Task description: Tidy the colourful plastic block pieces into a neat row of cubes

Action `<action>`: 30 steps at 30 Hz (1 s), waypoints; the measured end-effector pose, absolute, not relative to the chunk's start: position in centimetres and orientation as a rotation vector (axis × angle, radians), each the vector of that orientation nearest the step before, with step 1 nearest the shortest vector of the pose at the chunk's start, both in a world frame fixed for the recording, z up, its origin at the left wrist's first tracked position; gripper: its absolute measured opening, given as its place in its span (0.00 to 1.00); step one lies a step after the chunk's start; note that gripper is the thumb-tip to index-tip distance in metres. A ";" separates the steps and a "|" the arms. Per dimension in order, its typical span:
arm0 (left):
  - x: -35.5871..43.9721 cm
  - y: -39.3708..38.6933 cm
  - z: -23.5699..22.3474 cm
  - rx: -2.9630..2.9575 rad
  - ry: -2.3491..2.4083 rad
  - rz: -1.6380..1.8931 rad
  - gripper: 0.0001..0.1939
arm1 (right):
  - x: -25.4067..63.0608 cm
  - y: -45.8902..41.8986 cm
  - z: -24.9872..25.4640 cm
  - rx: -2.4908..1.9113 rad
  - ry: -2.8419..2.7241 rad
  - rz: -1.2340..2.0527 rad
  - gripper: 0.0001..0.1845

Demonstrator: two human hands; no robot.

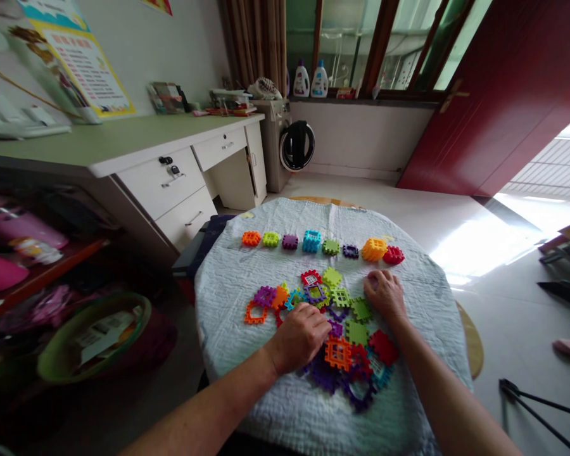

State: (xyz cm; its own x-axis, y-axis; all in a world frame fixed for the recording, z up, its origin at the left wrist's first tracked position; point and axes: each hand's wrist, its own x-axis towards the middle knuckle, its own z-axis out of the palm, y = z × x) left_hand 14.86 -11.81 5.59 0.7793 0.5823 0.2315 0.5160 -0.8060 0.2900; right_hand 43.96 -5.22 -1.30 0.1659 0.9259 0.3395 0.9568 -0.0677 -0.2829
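A pile of flat plastic interlocking tiles (pixel 342 316) in several colours lies on a round table covered with a pale quilted cloth (pixel 247 380). My left hand (pixel 301 335) rests on the pile's left part with fingers curled over tiles; what it grips is hidden. My right hand (pixel 384 294) lies at the pile's upper right edge, fingers bent down, below the orange cube. Behind the pile runs a row of assembled cubes and pieces: orange (pixel 251 238), light green (pixel 270 239), purple (pixel 289 241), blue (pixel 311 240), green (pixel 330 246), dark purple (pixel 350 251), orange (pixel 374 249), red (pixel 393 255).
A white desk with drawers (pixel 171 183) stands at the left. A green basin (pixel 92 335) and cluttered shelves sit low on the left. A small washing machine (pixel 289 145) is under the window. A red door (pixel 503 95) stands open at right. Black tripod legs (pixel 541 405) lie on the floor.
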 end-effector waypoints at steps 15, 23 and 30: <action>4.9 -6.9 5.4 1.846 1.927 0.783 0.13 | 43.9 -5.3 -1.2 -2.001 -1.781 -0.102 0.12; 5.2 -7.2 4.6 2.154 2.123 0.557 0.12 | 43.9 -5.3 -1.2 -2.006 -1.795 -0.106 0.12; 5.9 -7.1 5.0 2.141 2.040 0.370 0.28 | 43.8 -5.3 -1.1 -2.011 -1.792 -0.100 0.12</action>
State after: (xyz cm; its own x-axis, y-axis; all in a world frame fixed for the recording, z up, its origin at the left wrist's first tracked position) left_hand 5.94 -7.06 4.98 0.0386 0.9970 0.0672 0.9572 -0.0561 0.2839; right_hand 43.81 -5.34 -1.10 0.1568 0.9273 0.3398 0.9593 -0.0612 -0.2755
